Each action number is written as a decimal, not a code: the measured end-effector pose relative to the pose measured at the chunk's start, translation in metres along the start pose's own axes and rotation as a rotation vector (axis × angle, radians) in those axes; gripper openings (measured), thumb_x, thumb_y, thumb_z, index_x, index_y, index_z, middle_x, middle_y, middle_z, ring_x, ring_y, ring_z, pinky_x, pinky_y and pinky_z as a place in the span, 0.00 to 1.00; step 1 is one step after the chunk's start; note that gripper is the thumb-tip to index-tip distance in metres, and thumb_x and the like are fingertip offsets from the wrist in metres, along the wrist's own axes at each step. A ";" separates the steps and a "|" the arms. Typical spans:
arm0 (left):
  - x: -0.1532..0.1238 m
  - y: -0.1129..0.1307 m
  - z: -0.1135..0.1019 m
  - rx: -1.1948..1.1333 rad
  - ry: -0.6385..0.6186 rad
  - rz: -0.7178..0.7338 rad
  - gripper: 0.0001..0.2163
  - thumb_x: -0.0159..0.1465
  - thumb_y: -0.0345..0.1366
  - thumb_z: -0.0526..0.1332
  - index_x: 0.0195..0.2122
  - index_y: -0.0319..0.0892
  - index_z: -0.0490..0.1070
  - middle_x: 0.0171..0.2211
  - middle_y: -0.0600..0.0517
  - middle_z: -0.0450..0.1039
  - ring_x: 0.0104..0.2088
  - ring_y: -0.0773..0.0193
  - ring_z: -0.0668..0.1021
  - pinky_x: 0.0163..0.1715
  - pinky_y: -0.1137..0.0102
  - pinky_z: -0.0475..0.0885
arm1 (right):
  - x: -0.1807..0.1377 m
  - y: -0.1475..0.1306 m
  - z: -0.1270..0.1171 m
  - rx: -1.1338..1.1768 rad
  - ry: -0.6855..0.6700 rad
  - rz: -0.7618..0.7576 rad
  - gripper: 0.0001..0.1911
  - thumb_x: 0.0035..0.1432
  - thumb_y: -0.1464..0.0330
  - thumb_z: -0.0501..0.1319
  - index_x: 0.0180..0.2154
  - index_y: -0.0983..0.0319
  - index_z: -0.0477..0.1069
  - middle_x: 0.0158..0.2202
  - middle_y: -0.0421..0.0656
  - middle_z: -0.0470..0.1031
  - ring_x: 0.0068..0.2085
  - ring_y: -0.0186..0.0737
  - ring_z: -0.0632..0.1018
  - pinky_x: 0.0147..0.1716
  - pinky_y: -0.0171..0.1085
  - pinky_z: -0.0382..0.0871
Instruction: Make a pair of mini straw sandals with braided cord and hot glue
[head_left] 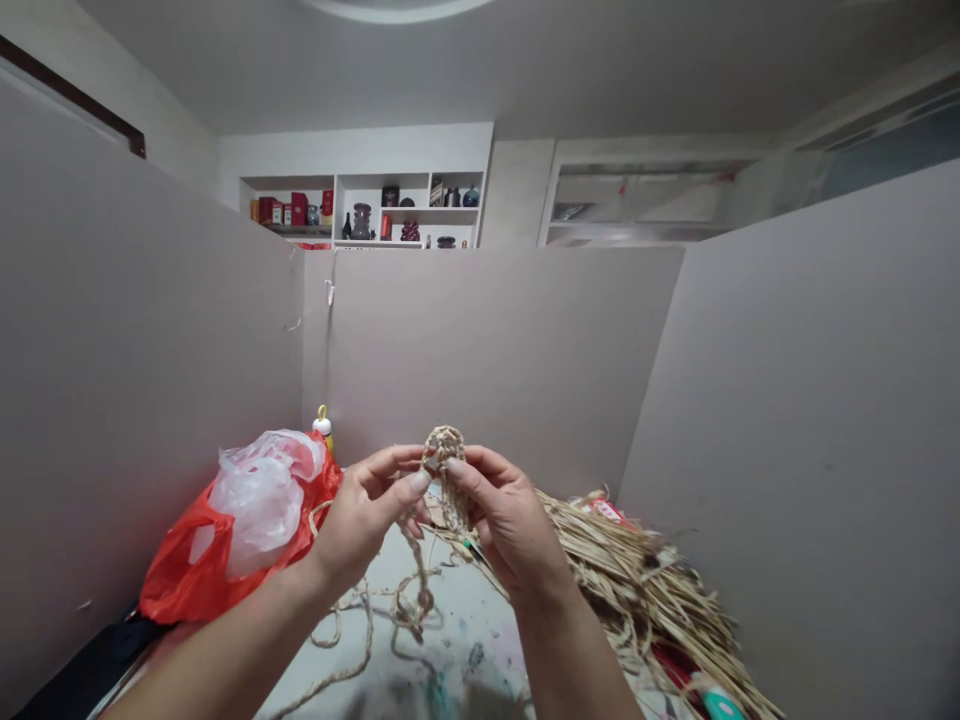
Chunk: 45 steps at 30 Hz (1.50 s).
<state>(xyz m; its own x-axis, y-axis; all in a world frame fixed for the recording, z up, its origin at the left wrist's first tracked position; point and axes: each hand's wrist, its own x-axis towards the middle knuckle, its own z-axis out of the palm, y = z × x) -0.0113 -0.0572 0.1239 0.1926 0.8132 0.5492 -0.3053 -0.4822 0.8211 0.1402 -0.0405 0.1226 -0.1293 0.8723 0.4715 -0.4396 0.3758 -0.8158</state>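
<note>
Between my two hands, raised over the table, is a small oblong piece of coiled straw braid (454, 508) with a rounded top. My left hand (367, 508) pinches its left edge between thumb and fingers. On the other side my right hand (510, 510) grips it, thumb lying across the front and fingers behind. A length of straw cord (420, 585) hangs down below my left hand. More of it lies in loose loops on the pale table (465, 640). The fingertips behind the piece are partly hidden.
At the left stands a red plastic bag (187, 560) with a clear bag (262, 500) on it, near a yellow-and-white bottle (322, 428). A heap of dry straw (645, 570) covers the right side, with a teal-handled item (721, 705) at its front. Grey partitions (487, 350) enclose the table.
</note>
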 end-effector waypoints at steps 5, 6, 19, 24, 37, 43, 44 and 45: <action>0.006 0.006 -0.016 0.050 0.088 -0.042 0.13 0.54 0.39 0.71 0.40 0.42 0.79 0.35 0.48 0.78 0.29 0.68 0.75 0.22 0.76 0.69 | 0.010 0.013 0.013 -0.131 -0.063 -0.001 0.09 0.51 0.62 0.71 0.32 0.60 0.80 0.22 0.36 0.73 0.20 0.27 0.63 0.18 0.29 0.55; 0.007 0.004 -0.019 0.035 0.107 -0.048 0.12 0.53 0.39 0.71 0.38 0.41 0.79 0.34 0.48 0.78 0.28 0.68 0.75 0.22 0.76 0.69 | 0.013 0.015 0.016 -0.158 -0.077 0.003 0.09 0.50 0.62 0.71 0.32 0.60 0.80 0.22 0.36 0.74 0.20 0.27 0.64 0.18 0.29 0.56; 0.002 -0.020 -0.045 0.010 0.036 -0.121 0.07 0.57 0.37 0.69 0.35 0.41 0.79 0.26 0.53 0.74 0.25 0.71 0.71 0.25 0.75 0.66 | -0.001 -0.001 0.004 -0.500 -0.155 0.200 0.13 0.47 0.68 0.72 0.38 0.60 0.80 0.32 0.43 0.81 0.31 0.36 0.76 0.24 0.31 0.70; -0.008 -0.033 -0.038 0.008 -0.169 -0.238 0.08 0.58 0.37 0.68 0.36 0.40 0.79 0.23 0.55 0.69 0.23 0.72 0.67 0.23 0.76 0.63 | -0.029 0.004 -0.015 -0.473 -0.013 0.129 0.15 0.49 0.65 0.72 0.42 0.56 0.79 0.36 0.42 0.82 0.35 0.38 0.79 0.28 0.33 0.72; -0.029 -0.062 -0.017 -0.035 -0.312 -0.517 0.10 0.58 0.40 0.67 0.31 0.37 0.77 0.19 0.56 0.66 0.19 0.73 0.64 0.19 0.76 0.59 | -0.074 0.027 -0.039 -0.771 -0.026 -0.135 0.12 0.56 0.75 0.65 0.39 0.52 0.80 0.31 0.38 0.81 0.32 0.35 0.79 0.30 0.33 0.73; -0.034 -0.074 -0.016 0.034 -0.332 -0.536 0.12 0.61 0.42 0.65 0.32 0.36 0.76 0.18 0.56 0.64 0.19 0.73 0.63 0.19 0.76 0.58 | -0.080 0.041 -0.050 -0.761 -0.023 -0.089 0.13 0.56 0.75 0.65 0.40 0.54 0.80 0.33 0.39 0.80 0.33 0.35 0.80 0.32 0.32 0.74; -0.033 -0.075 -0.016 0.043 -0.327 -0.537 0.12 0.61 0.42 0.65 0.32 0.36 0.75 0.19 0.56 0.64 0.19 0.73 0.63 0.19 0.76 0.59 | -0.081 0.043 -0.052 -0.747 -0.011 -0.050 0.13 0.56 0.75 0.65 0.42 0.54 0.79 0.34 0.39 0.80 0.33 0.34 0.80 0.32 0.32 0.74; -0.032 -0.076 -0.016 0.050 -0.318 -0.536 0.12 0.61 0.42 0.64 0.32 0.36 0.75 0.19 0.56 0.64 0.19 0.72 0.63 0.19 0.76 0.59 | -0.082 0.044 -0.054 -0.726 0.007 -0.014 0.15 0.55 0.74 0.66 0.45 0.54 0.78 0.35 0.39 0.80 0.33 0.34 0.80 0.32 0.32 0.75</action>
<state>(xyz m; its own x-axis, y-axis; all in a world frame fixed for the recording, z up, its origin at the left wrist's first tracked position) -0.0091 -0.0418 0.0413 0.5776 0.8131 0.0722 -0.0472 -0.0551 0.9974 0.1793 -0.0789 0.0304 -0.1210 0.8672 0.4830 0.2600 0.4972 -0.8277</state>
